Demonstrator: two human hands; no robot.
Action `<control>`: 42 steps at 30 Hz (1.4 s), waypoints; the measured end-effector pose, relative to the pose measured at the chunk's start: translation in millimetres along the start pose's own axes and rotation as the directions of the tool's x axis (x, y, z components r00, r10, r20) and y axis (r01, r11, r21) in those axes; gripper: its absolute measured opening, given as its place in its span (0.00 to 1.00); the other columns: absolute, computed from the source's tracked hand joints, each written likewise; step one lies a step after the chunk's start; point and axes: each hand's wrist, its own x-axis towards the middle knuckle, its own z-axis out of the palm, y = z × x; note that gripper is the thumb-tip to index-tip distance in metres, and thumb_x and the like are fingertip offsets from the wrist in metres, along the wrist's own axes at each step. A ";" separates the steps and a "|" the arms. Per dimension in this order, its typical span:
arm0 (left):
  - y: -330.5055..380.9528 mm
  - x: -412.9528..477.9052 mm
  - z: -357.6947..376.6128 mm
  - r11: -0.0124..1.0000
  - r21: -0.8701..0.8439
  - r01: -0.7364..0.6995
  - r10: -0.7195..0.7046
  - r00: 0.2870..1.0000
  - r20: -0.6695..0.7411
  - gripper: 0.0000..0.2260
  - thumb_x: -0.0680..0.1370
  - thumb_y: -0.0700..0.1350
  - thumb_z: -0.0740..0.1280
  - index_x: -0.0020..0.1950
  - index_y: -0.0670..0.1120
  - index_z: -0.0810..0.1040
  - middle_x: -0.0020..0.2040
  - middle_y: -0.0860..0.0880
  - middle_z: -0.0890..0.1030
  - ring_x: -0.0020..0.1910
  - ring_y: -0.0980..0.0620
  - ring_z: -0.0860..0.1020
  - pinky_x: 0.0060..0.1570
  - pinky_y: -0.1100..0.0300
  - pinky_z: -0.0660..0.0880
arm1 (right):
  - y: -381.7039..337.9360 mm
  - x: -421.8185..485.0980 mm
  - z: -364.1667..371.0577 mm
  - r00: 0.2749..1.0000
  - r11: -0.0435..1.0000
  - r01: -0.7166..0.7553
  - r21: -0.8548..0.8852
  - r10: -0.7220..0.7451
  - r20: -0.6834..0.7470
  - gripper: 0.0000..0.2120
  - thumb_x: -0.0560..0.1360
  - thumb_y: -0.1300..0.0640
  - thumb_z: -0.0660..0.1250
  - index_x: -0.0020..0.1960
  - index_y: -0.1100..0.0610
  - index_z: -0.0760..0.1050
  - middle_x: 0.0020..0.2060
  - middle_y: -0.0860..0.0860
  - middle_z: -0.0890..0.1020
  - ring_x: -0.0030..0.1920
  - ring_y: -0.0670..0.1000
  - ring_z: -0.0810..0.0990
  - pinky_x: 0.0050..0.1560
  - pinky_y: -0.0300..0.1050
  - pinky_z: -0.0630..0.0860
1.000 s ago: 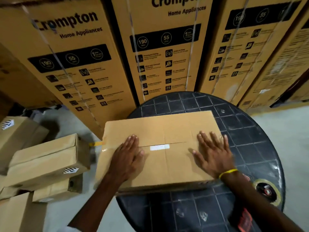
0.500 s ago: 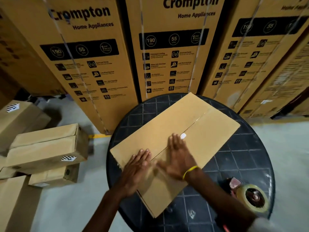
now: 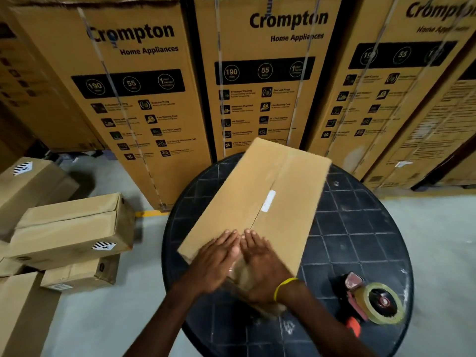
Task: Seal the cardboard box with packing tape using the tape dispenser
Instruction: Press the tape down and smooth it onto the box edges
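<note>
A long brown cardboard box lies on a round black table, its length running away from me and its centre seam pointing at me. A small white label sits on the seam. My left hand and my right hand lie flat, side by side, on the near end of the box, fingers spread over the seam. The right wrist wears a yellow band. A red tape dispenser with a roll of clear tape rests on the table to the right of my right arm, untouched.
Tall printed appliance cartons stand as a wall just behind the table. Several smaller cardboard boxes are stacked on the grey floor at the left. A yellow floor line runs by the cartons' base.
The box has been turned from lying crosswise to pointing lengthwise away from me. Both hands have come together at its near end.
</note>
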 end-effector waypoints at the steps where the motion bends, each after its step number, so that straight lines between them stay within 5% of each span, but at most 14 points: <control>1: 7.3 1.0 5.9 0.996 0.067 -0.056 0.057 0.998 -0.024 0.25 0.86 0.56 0.48 0.83 0.51 0.55 0.83 0.57 0.54 0.81 0.59 0.48 0.80 0.56 0.48 | 20.8 -8.5 -5.2 1.000 0.999 0.025 -0.022 -0.025 0.010 0.55 0.71 0.34 0.66 0.82 0.57 0.40 0.82 0.56 0.42 0.82 0.57 0.40 0.81 0.58 0.39; 6: 48.0 8.1 41.5 0.974 0.200 -0.105 0.125 0.988 -0.093 0.44 0.75 0.77 0.48 0.83 0.50 0.57 0.82 0.54 0.52 0.82 0.54 0.49 0.81 0.52 0.48 | 80.9 -44.0 -18.4 0.998 0.998 0.060 -0.022 -0.059 0.034 0.45 0.75 0.35 0.63 0.82 0.46 0.42 0.83 0.46 0.45 0.83 0.55 0.41 0.80 0.65 0.41; 11: 41.7 14.8 49.0 0.959 0.252 -0.129 0.151 0.986 -0.070 0.49 0.72 0.77 0.58 0.83 0.48 0.54 0.82 0.52 0.49 0.82 0.51 0.48 0.80 0.55 0.41 | 80.2 -73.5 3.3 0.982 0.988 -0.156 0.010 0.156 -0.104 0.46 0.68 0.40 0.67 0.81 0.38 0.48 0.83 0.45 0.48 0.83 0.55 0.41 0.77 0.71 0.33; 16: 35.9 18.3 48.7 0.935 0.305 -0.183 0.192 0.981 -0.001 0.53 0.70 0.74 0.65 0.83 0.47 0.48 0.82 0.51 0.44 0.82 0.49 0.43 0.79 0.56 0.38 | 60.4 -80.1 33.3 0.885 0.948 -0.300 0.111 0.319 -0.338 0.49 0.62 0.21 0.63 0.78 0.41 0.62 0.80 0.46 0.60 0.82 0.59 0.53 0.76 0.74 0.38; 22: 37.2 10.7 54.1 0.909 0.386 -0.159 0.175 0.984 -0.007 0.60 0.65 0.73 0.71 0.83 0.48 0.42 0.83 0.50 0.42 0.82 0.49 0.42 0.80 0.53 0.42 | 73.6 -69.9 59.4 0.806 0.972 -0.220 0.088 0.232 -0.544 0.47 0.65 0.19 0.61 0.75 0.45 0.70 0.77 0.50 0.69 0.77 0.59 0.67 0.73 0.67 0.62; 27: 56.4 4.7 56.8 0.950 0.305 -0.075 0.131 0.977 -0.167 0.54 0.69 0.81 0.57 0.82 0.44 0.58 0.82 0.47 0.58 0.82 0.48 0.54 0.79 0.48 0.55 | 80.9 -70.8 64.2 0.854 0.979 -0.197 0.050 0.196 -0.481 0.46 0.67 0.24 0.65 0.79 0.46 0.63 0.79 0.52 0.64 0.78 0.59 0.64 0.73 0.66 0.61; 30: 60.4 4.8 56.4 0.948 0.316 -0.041 0.108 0.974 -0.197 0.51 0.70 0.78 0.59 0.81 0.44 0.61 0.82 0.47 0.61 0.81 0.48 0.57 0.78 0.46 0.59 | 84.5 -82.9 57.6 0.875 0.990 -0.116 0.084 0.142 -0.464 0.46 0.67 0.34 0.71 0.80 0.47 0.60 0.81 0.50 0.59 0.81 0.57 0.58 0.77 0.64 0.58; 32: 60.1 6.0 56.0 0.945 0.325 -0.040 0.109 0.975 -0.196 0.51 0.69 0.76 0.63 0.81 0.43 0.62 0.81 0.46 0.62 0.81 0.47 0.58 0.77 0.45 0.61 | 90.5 -98.8 53.0 0.836 0.964 0.001 0.267 0.146 -0.529 0.38 0.72 0.41 0.72 0.78 0.48 0.65 0.79 0.47 0.64 0.80 0.51 0.61 0.80 0.57 0.56; 34: 58.7 7.5 56.5 0.939 0.342 -0.039 0.113 0.973 -0.200 0.52 0.67 0.76 0.66 0.80 0.42 0.63 0.81 0.46 0.63 0.80 0.46 0.60 0.77 0.44 0.62 | 99.1 -121.5 55.9 0.715 0.860 0.030 0.509 0.337 -0.612 0.30 0.73 0.51 0.75 0.73 0.49 0.71 0.72 0.45 0.75 0.74 0.47 0.70 0.76 0.49 0.62; 36: 57.6 8.9 59.1 0.930 0.366 -0.045 0.129 0.969 -0.209 0.53 0.65 0.75 0.69 0.80 0.41 0.64 0.80 0.45 0.65 0.80 0.45 0.61 0.77 0.44 0.62 | 106.8 -146.3 68.0 0.542 0.657 -0.057 0.752 0.653 -0.530 0.24 0.72 0.57 0.77 0.66 0.51 0.75 0.62 0.47 0.80 0.65 0.49 0.78 0.69 0.48 0.71; 39: 55.9 9.4 62.6 0.911 0.408 -0.056 0.159 0.961 -0.225 0.55 0.63 0.74 0.72 0.79 0.40 0.64 0.79 0.43 0.66 0.79 0.43 0.63 0.76 0.45 0.61 | 125.7 -168.4 102.0 0.326 0.067 -0.146 0.987 0.945 -0.016 0.23 0.69 0.68 0.77 0.61 0.57 0.75 0.54 0.55 0.84 0.55 0.56 0.82 0.61 0.55 0.78; 42: 55.7 9.9 62.6 0.902 0.428 -0.053 0.171 0.956 -0.241 0.56 0.62 0.73 0.74 0.79 0.39 0.65 0.79 0.42 0.67 0.78 0.42 0.65 0.76 0.44 0.62 | 149.1 -173.5 139.2 0.262 -0.465 -0.126 0.876 0.836 0.482 0.10 0.70 0.70 0.72 0.51 0.65 0.79 0.42 0.59 0.82 0.42 0.58 0.79 0.43 0.52 0.77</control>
